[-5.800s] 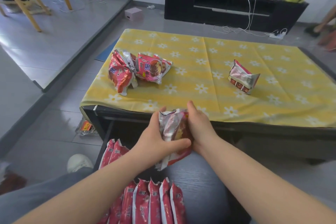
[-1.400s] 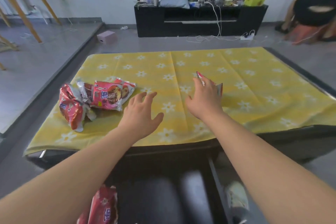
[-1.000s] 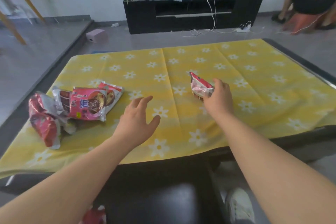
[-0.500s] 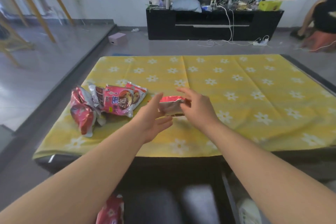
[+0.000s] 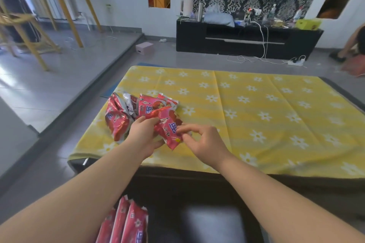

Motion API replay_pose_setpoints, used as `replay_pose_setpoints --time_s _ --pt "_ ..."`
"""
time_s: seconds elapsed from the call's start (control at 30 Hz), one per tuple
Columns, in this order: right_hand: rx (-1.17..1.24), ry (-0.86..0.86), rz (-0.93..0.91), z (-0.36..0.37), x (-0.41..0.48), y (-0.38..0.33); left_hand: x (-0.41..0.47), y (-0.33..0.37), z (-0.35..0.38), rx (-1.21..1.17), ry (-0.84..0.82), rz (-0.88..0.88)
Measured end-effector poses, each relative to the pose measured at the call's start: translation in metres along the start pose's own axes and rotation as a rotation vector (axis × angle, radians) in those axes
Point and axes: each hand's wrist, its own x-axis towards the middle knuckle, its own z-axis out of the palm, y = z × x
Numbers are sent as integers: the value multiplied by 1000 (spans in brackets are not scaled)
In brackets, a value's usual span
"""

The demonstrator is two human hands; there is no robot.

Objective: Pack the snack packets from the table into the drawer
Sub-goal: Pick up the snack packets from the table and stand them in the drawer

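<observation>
The snack packet [image 5: 167, 127] hangs over the bench's [image 5: 256, 124] near-left part. Your left hand's [image 5: 145, 136] grip is clamped on its left end. Your right hand [image 5: 205, 141] touches its right edge; whether it pinches, I cannot tell. The slick foil could slip free, or nudge the pile [image 5: 122, 116] just beside it, before reaching the drawer [image 5: 158, 203].

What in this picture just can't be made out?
Head view only.
Packets in the drawer: cut off by the bottom edge; count unknown.
Held packet: partly covered by the left hand and right hand.
Table pile: packets overlap; count unclear.
Packet print: blurred.
</observation>
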Motion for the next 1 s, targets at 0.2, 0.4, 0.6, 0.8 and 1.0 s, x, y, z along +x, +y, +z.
replay_pose_setpoints --time_s 0.2,0.4,0.6,0.8,1.0 --pt "361 -52 564 26 36 0 -4 1 -23 27 -172 -1" --pt "714 -16 715 63 45 10 5 13 -45 381 117 278" --pt "754 135 751 83 49 20 36 21 -84 796 499 524" --pt "784 195 760 94 51 22 71 18 -102 942 357 276" --pt "752 144 761 97 45 23 71 14 -113 858 372 446"
